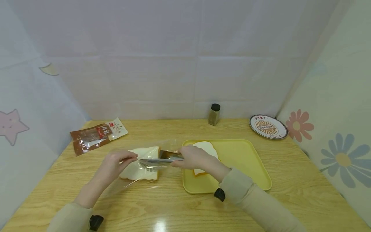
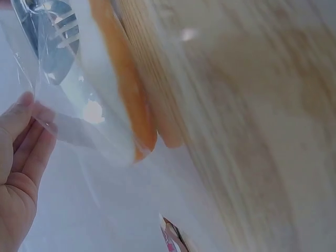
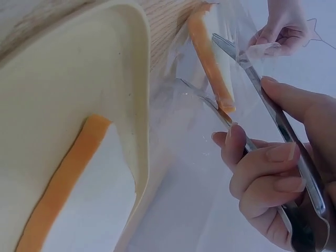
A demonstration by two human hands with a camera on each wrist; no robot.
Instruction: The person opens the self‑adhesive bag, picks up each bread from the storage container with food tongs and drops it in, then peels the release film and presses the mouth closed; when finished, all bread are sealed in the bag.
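Observation:
My left hand pinches the edge of a clear plastic bag between thumb and fingers. A white bread slice with orange-brown crust is in the bag, on the table. In my right hand are metal tongs, gripped between thumb and fingers. The tongs reach into the bag with their two arms apart. One slotted tip lies over the slice's white face, the other beyond its crust edge. Under my right hand, another bread slice lies on the yellow tray, partly hidden by the hand and wrist.
A brown food packet lies at the back left of the wooden table. Toward the back wall stands a small black-capped jar. A patterned plate sits at the back right, behind the tray.

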